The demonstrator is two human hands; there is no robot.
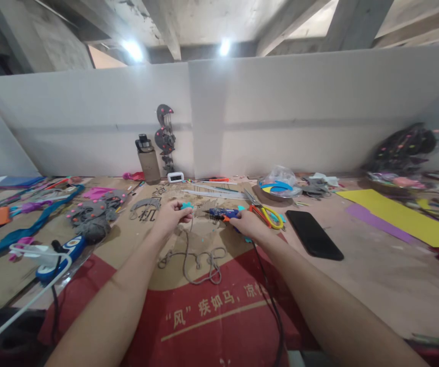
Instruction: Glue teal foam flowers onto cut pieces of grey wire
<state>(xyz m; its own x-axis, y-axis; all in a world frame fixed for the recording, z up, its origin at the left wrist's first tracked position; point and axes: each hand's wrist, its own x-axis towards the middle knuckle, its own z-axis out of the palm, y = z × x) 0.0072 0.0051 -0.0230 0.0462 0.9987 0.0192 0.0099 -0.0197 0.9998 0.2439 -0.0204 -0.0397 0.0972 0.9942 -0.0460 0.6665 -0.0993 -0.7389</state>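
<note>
My left hand point(170, 216) is closed in a pinch on a small teal foam piece point(186, 206), from which a grey cord point(198, 260) hangs and coils on the cardboard. My right hand point(247, 224) is wrapped round a blue hot glue gun point(221, 213), its nozzle pointing left toward the teal piece. The gun's black cable point(269, 295) runs back along my right forearm. Both hands hover just above the cardboard sheet point(204, 316) with red print.
Yellow-handled scissors point(267, 214) and a black phone point(313, 234) lie right of my right hand. A bottle point(148, 159) stands by the white wall. Grey foam cut-outs point(93, 214), a blue-and-white power strip point(57, 257), yellow foam sheet point(406, 216) and a bag of scraps point(280, 182) lie around.
</note>
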